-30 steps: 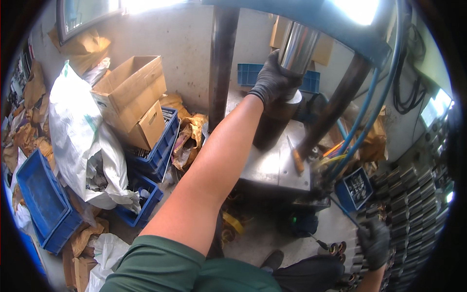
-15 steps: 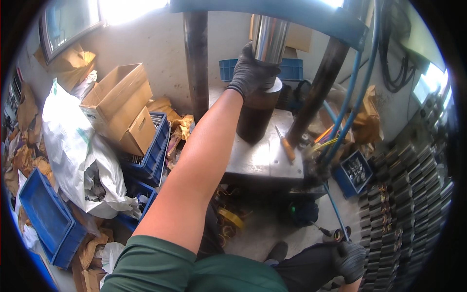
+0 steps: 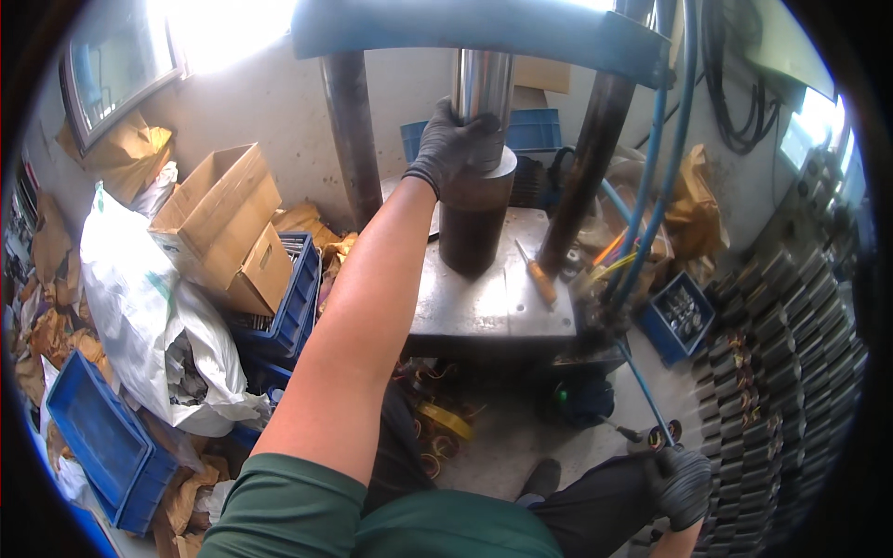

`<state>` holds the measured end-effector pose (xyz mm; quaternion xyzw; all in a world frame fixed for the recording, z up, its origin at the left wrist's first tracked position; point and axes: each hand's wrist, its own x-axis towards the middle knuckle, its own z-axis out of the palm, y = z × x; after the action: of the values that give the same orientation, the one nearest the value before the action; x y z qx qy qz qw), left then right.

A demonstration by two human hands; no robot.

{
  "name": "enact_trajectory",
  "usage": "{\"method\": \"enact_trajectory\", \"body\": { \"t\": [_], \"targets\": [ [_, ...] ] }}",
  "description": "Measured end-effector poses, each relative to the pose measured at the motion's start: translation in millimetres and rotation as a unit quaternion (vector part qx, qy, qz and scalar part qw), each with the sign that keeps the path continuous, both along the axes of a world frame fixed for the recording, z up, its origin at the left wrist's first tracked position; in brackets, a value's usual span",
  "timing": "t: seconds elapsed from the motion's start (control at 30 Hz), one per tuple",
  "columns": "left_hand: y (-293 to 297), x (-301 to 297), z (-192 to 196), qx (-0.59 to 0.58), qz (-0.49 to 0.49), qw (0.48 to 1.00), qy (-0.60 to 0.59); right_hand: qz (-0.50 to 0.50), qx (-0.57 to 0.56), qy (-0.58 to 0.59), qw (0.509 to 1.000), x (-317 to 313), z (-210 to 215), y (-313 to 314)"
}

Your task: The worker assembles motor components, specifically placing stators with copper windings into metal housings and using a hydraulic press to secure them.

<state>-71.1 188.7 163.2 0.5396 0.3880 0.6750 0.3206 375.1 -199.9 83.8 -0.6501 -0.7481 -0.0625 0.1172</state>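
Observation:
My left hand (image 3: 451, 144), in a dark grey glove, reaches forward with its fingers bent around the lower end of a shiny metal ram (image 3: 484, 79). What lies within those fingers is hidden. Just below them stands a dark, thick cylinder (image 3: 470, 228) with a bright top rim, upright on the steel press table (image 3: 437, 302). Down at the lower right, my gloved right hand (image 3: 684, 488) is closed around the end of a thin blue lever (image 3: 642, 391). An orange-handled screwdriver (image 3: 540, 280) lies on the press table, right of the cylinder.
Dark press columns (image 3: 349, 139) and a blue crossbeam (image 3: 465, 28) frame the ram. Blue hoses (image 3: 665, 186) hang at the right. Stacked metal parts (image 3: 781, 372) and a blue bin (image 3: 677, 319) stand right; cardboard boxes (image 3: 214, 205), a white sack (image 3: 139, 288) and blue crates (image 3: 102, 418) stand left.
The whole view has shifted slightly. The ram now sits closer to the cylinder's top, and my left hand has moved down with it. My right hand stays at the lever's end.

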Motion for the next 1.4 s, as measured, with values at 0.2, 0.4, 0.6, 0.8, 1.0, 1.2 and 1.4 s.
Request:
{"method": "enact_trajectory", "body": {
  "t": [0.2,0.4,0.6,0.8,1.0,1.2,1.4],
  "targets": [
    [-3.1,1.1,3.5,-0.017,0.028,0.999,0.039,-0.004,-0.022,0.021,1.0,1.2,2.1,1.2],
    [-2.8,2.2,5.0,-0.019,0.035,0.999,0.029,0.011,-0.008,0.016,1.0,2.0,3.0,1.5],
    [-8.9,2.3,5.9,-0.027,0.055,0.997,0.056,0.008,-0.027,0.044,0.999,3.3,5.0,3.2],
    [-15.5,4.3,8.4,-0.009,0.05,0.997,0.066,0.014,-0.041,0.031,0.999,6.7,12.1,6.0],
    [-14.0,4.1,9.1,-0.02,0.064,0.992,0.104,0.082,-0.091,0.075,0.99,13.7,25.5,18.5],
    [-16.4,-2.4,13.1,-0.054,0.054,0.989,0.126,0.107,-0.058,0.137,0.983,31.1,19.9,27.9],
    [-15.7,-3.1,10.4,-0.034,0.073,0.99,0.12,0.121,-0.159,-0.034,0.979,40.2,14.1,27.2]
  ]
}}
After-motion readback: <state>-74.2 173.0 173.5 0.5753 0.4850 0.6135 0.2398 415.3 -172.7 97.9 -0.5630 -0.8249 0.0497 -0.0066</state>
